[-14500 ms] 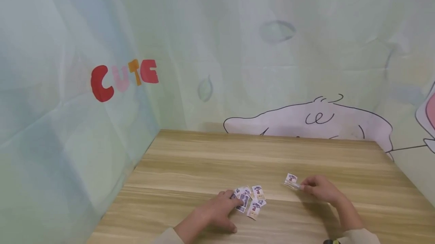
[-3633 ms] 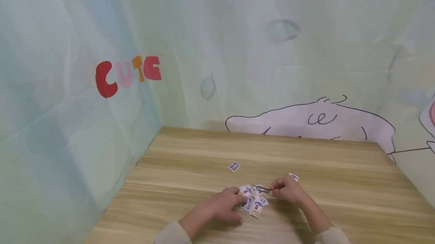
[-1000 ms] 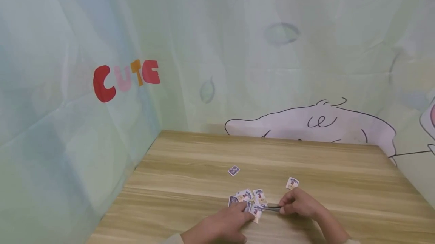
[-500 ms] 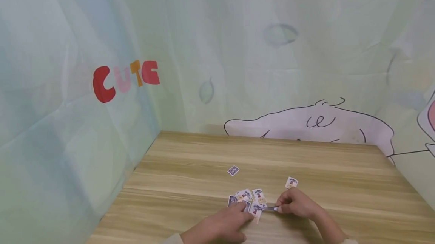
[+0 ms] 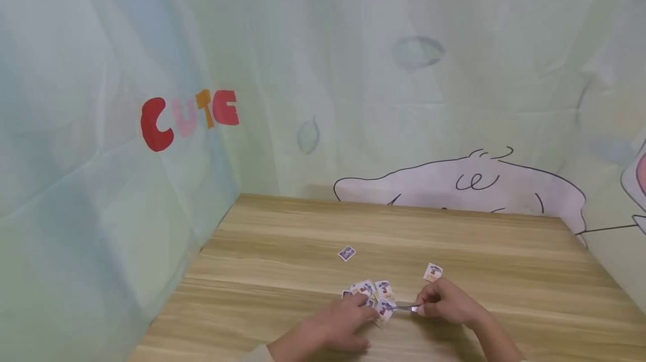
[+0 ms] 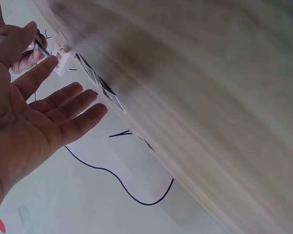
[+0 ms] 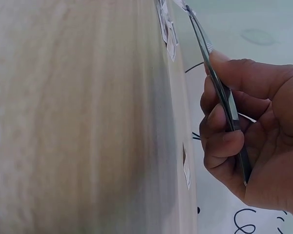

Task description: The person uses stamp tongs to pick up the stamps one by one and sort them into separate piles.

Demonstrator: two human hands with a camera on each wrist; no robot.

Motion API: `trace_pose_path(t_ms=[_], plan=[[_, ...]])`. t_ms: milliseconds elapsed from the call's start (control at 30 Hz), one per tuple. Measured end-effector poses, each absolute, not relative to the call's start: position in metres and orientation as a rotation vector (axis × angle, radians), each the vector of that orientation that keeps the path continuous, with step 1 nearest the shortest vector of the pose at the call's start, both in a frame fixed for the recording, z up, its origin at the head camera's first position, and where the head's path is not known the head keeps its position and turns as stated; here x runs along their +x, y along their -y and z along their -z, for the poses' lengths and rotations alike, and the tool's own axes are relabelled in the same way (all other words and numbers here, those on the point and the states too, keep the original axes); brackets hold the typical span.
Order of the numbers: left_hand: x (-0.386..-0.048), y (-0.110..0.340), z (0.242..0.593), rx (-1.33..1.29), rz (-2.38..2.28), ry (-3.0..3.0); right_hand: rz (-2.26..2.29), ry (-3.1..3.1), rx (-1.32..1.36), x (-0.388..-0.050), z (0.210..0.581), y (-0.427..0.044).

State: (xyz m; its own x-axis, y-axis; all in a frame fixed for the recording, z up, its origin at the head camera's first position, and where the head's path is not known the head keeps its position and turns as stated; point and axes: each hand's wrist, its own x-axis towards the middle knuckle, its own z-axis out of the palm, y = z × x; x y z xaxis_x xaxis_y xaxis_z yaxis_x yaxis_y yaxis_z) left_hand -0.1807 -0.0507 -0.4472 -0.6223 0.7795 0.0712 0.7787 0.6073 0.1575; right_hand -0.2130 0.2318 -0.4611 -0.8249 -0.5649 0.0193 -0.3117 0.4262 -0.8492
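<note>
Small rectangular printed papers that look like postage stamps lie in an overlapping pile on the wooden table. My right hand holds metal tweezers between thumb and curled fingers, pointing left. The tweezers' tips are at one stamp on the pile's near right side. In the left wrist view that stamp appears tilted up off the table. My left hand hovers at the pile's near left edge with fingers spread; it covers some stamps and grips nothing.
A lone purple stamp lies behind the pile. Another stamp lies to the right, just beyond my right hand. The wooden table meets a printed cloth backdrop at its back and left edges.
Since half a second ago, the stamp at the tweezers' tips has shifted slightly right and tilted. Compared with the oldest frame, a purple stamp now lies alone behind the pile.
</note>
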Motion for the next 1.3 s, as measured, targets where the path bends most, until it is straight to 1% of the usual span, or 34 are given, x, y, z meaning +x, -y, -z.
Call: trace_pose_path(t_ms=[267,600,1033,1300], plan=[[-0.176,0.049,0.451,1.237,-0.222,-2.822,1.367,-2.458,-0.766,-0.204,0.459,-0.235],[-0.183,0.047,0.449,1.284,-0.179,-2.879,1.434,-2.448,-0.728,-0.201,0.465,-0.236],[-0.197,0.032,0.449,1.170,-0.199,-2.888,1.390,-2.518,-0.665,-0.201,0.460,-0.263],[-0.199,0.028,0.448,1.124,-0.178,-2.871,1.411,-2.521,-0.560,-0.202,0.461,-0.276]])
